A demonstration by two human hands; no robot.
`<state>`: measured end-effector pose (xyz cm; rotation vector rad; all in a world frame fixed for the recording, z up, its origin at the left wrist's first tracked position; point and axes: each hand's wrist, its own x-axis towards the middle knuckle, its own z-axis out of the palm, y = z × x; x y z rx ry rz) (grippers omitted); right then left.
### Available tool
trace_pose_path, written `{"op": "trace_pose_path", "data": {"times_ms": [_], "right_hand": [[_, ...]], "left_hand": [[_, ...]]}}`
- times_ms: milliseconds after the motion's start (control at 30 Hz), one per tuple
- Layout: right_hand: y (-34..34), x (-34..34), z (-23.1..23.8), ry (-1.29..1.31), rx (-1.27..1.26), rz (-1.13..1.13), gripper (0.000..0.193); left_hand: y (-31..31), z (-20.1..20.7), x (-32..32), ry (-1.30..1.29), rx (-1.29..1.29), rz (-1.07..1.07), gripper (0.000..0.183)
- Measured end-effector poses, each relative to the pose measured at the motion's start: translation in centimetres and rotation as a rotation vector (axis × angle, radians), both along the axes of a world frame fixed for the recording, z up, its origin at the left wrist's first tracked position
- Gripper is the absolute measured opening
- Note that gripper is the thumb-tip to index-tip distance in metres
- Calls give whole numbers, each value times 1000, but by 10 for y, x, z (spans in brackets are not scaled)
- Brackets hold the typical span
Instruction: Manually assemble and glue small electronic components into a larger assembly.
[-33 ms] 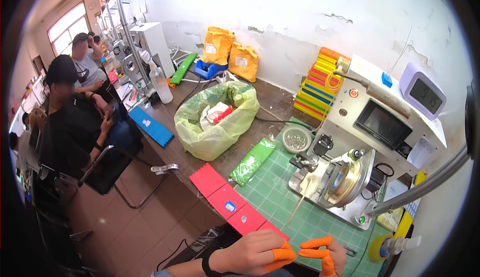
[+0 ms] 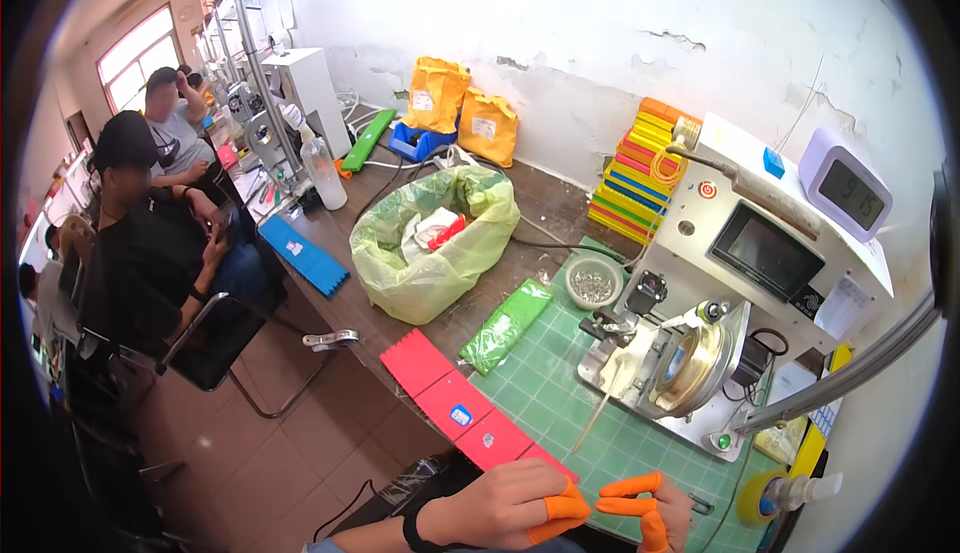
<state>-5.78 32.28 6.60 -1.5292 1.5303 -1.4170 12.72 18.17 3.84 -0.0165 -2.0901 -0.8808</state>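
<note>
My left hand [image 2: 500, 505] comes in from the lower edge with orange finger covers on and a black band at the wrist. Its fingertips are pressed together. Facing it across a small gap is my right hand [image 2: 662, 513], also in orange covers, its fingers bent in a pinch. Anything between the fingertips of either hand is too small or hidden to make out. Next to my left hand runs a row of red flat strips [image 2: 425, 365] along the table edge. Both hands are over the near edge of the green gridded mat [image 2: 545, 388].
A bench machine [image 2: 690, 353] with a metal reel stands to the right, a grey bowl of small metal parts [image 2: 592, 283] beside it. Further back are a green packet [image 2: 508, 323], a bag-lined bin [image 2: 420, 278] and stacked coloured strips [image 2: 632, 193]. Two people [image 2: 140, 213] sit at left.
</note>
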Motion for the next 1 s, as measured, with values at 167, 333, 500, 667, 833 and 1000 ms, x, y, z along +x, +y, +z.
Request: {"op": "trace_pose_path", "data": {"times_ms": [167, 333, 500, 667, 833, 1000], "right_hand": [[1, -6, -15, 45, -30, 29, 41], [5, -8, -17, 102, -39, 34, 14], [1, -9, -18, 130, -46, 93, 21], [3, -6, -29, 194, -146, 32, 30], [6, -4, -15, 197, -127, -14, 28], [22, -6, -14, 154, -178, 46, 26]], "left_hand": [[0, 1, -1, 3, -14, 6, 23], [11, -7, 3, -15, -11, 65, 23], [14, -21, 3, -41, 152, 4, 28], [7, -11, -2, 46, 98, 52, 20], [18, -7, 0, 45, 98, 52, 25], [29, -14, -1, -5, 80, 52, 27]]}}
